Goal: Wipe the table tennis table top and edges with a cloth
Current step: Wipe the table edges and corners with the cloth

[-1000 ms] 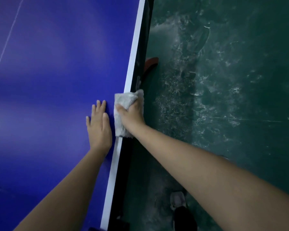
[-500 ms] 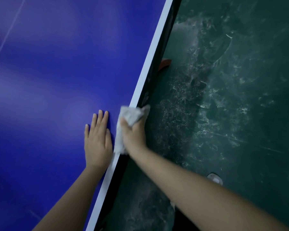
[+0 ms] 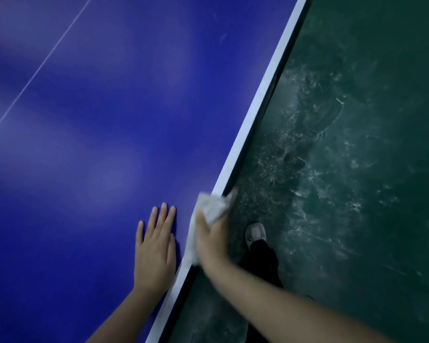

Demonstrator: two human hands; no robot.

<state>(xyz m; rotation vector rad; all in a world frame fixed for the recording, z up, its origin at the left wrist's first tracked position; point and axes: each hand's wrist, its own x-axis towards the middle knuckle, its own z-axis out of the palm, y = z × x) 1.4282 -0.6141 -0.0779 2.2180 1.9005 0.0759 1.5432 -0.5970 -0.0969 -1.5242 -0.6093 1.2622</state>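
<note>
Gripped in the right hand [image 3: 209, 241], the white cloth [image 3: 212, 206] is folded over the side of the table. The fingers are bent round it, and part of them is hidden below the side.

The left hand [image 3: 156, 248] is laid flat on the blue table top [image 3: 97, 120] with straight fingers, and nothing is held in it. It is seen just beside the cloth, at about 9 o'clock from it.

The white edge line [image 3: 258, 105] is drawn long and straight, from 7 o'clock up to 1 o'clock. The cloth is set low on that line, so most of the edge is found ahead of it, toward 1 o'clock. The next rub should likely be made along the line, not across it. The right hand is placed nearer the edge, so the job is best done by it.

A shoe [image 3: 255, 232] is seen on the green floor [image 3: 357, 169], at about 4 o'clock from the cloth.
</note>
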